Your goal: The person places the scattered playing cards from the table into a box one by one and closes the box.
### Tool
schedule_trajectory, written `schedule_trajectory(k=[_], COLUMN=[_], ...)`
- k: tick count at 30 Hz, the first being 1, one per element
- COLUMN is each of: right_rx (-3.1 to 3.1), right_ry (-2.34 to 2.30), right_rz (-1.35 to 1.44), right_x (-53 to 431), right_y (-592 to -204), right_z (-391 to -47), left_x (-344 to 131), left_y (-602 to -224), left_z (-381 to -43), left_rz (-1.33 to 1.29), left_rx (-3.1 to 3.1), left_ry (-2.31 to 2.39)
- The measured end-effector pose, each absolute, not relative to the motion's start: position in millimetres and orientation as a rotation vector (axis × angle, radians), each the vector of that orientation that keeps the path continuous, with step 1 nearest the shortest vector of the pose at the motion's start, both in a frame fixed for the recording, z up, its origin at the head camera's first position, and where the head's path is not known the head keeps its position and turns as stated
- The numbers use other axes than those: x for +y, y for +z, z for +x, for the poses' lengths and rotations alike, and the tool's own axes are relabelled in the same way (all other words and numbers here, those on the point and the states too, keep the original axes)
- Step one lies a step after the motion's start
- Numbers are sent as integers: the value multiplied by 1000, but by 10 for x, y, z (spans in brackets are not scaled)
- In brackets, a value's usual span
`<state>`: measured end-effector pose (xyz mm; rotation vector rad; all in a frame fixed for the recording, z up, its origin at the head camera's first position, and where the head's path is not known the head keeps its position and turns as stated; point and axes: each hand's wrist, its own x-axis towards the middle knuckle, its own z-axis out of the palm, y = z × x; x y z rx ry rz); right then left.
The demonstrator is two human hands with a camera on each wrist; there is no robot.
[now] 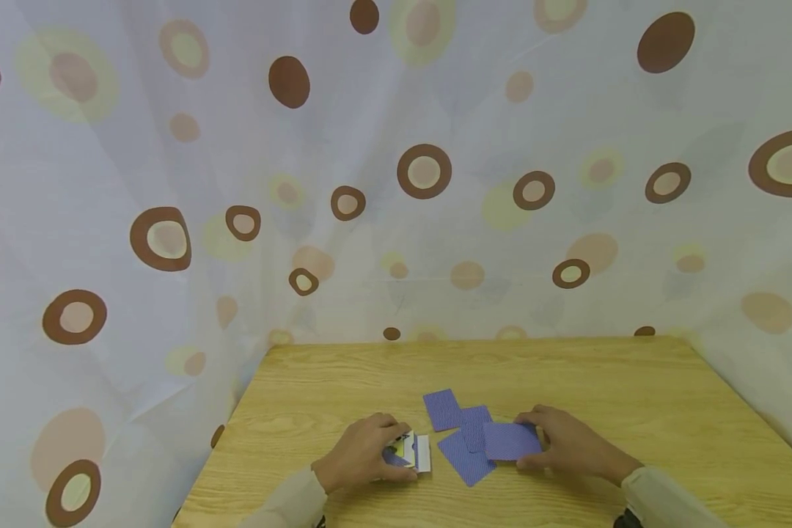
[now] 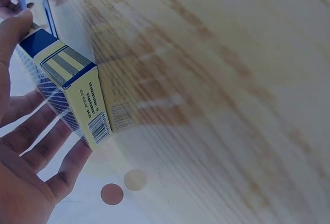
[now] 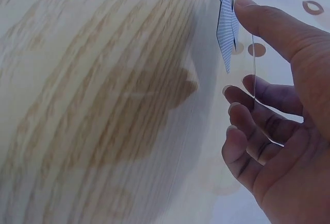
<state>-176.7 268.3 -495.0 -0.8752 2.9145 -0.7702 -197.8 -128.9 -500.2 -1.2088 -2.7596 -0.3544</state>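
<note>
In the head view my left hand (image 1: 361, 452) holds a small card box (image 2: 82, 98) at the table's middle. Its thumb and fingers lie on opposite sides of the box, and a white flap (image 1: 424, 453) sticks out on the right. Blue and cream stripes and a barcode show on the box in the left wrist view. My right hand (image 1: 573, 444) pinches a blue-backed playing card (image 1: 510, 441) between thumb and fingers; the right wrist view shows that card nearly edge-on. Several more blue-backed cards (image 1: 441, 409) lie face down and overlapping between the hands.
A wood-grain table (image 1: 343, 374) carries everything. Behind it and along both sides hangs a pale curtain (image 1: 369, 249) with brown and yellow spots. The light sleeves (image 1: 666, 499) of both arms reach in from the front edge.
</note>
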Motion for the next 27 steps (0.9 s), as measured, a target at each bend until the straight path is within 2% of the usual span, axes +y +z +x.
schedule_trajectory(k=[27], right_rx=[2863], right_ry=[-887], right_rz=[-874], right_x=[2479], right_y=[-4989], right_z=[-1832], left_x=[-1294], left_y=[-5020], left_z=[-1989], left_rz=[-1208], left_rx=[-2734], left_ry=[-329])
